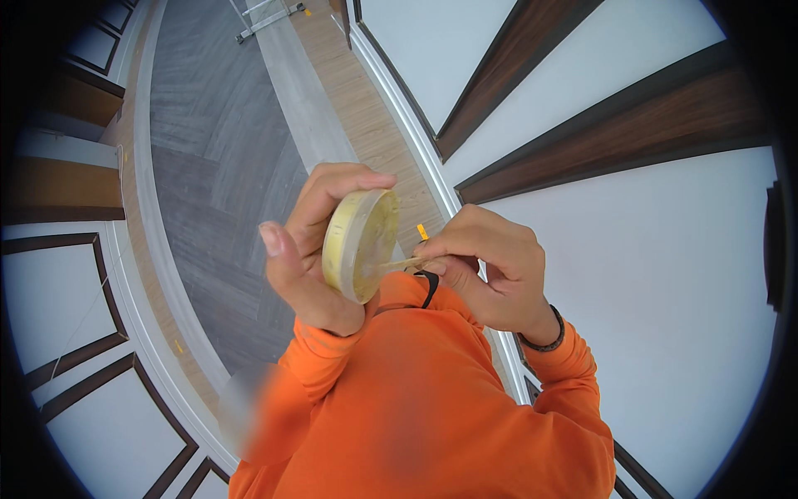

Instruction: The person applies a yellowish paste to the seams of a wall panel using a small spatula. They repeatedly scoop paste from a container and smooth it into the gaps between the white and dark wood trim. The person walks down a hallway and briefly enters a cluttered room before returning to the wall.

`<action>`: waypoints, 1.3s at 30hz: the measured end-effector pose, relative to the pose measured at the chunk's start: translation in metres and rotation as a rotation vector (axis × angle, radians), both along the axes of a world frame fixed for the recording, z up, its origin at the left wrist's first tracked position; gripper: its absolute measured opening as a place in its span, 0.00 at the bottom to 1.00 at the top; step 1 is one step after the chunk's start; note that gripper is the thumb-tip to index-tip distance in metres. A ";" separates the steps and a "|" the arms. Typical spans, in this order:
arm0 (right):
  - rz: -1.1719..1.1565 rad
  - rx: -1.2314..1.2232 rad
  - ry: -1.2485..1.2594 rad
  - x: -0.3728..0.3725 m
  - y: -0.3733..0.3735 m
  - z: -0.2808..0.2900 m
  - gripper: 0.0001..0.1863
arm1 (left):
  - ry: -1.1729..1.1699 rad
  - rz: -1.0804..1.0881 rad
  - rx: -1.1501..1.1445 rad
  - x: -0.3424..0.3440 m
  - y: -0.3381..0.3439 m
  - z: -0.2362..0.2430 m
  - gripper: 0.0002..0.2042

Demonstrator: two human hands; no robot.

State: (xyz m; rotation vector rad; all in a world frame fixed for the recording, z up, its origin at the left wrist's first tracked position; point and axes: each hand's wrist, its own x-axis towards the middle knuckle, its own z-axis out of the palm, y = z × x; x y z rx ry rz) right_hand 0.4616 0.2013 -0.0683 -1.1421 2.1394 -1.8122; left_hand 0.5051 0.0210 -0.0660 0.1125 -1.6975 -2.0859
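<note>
A round, pale yellow, disc-shaped thing (362, 245) with a banded rim stands on edge in my left hand (320, 258). My fingers wrap behind it, and the thumb sticks out to the left, off its rim. I cannot tell whether it is a roll of tape or a shallow tub. To its right, my right hand (495, 270) pinches a thin tan strip or stick (402, 264) between thumb and fingertips. The strip's other end meets the lower right of the disc's face. Both hands are in front of my orange top, with a dark band on my right wrist.
Grey herringbone flooring (224, 150) runs away on the left, edged by lighter wood planks (349, 79). White wall panels (615, 241) with dark wood trim rise close on the right. A metal frame foot (270, 21) stands far ahead. Small orange tabs (422, 232) mark the floor edges.
</note>
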 end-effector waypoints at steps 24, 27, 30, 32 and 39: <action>-0.012 -0.264 -0.476 0.014 0.011 -0.006 0.09 | -0.033 -0.035 0.077 -0.004 0.014 0.000 0.45; -0.069 -0.399 -0.718 0.012 0.012 -0.011 0.10 | -0.079 -0.065 0.175 -0.007 0.019 0.002 0.44; -0.095 -0.574 -0.953 0.009 0.019 -0.022 0.12 | -0.178 -0.073 0.346 -0.012 0.022 -0.001 0.41; -0.107 -0.666 -1.012 0.003 0.022 -0.020 0.14 | -0.222 -0.082 0.496 -0.019 0.024 -0.007 0.39; -0.048 -0.832 -1.082 -0.013 0.042 0.000 0.20 | -0.215 -0.269 0.942 -0.026 0.029 -0.022 0.32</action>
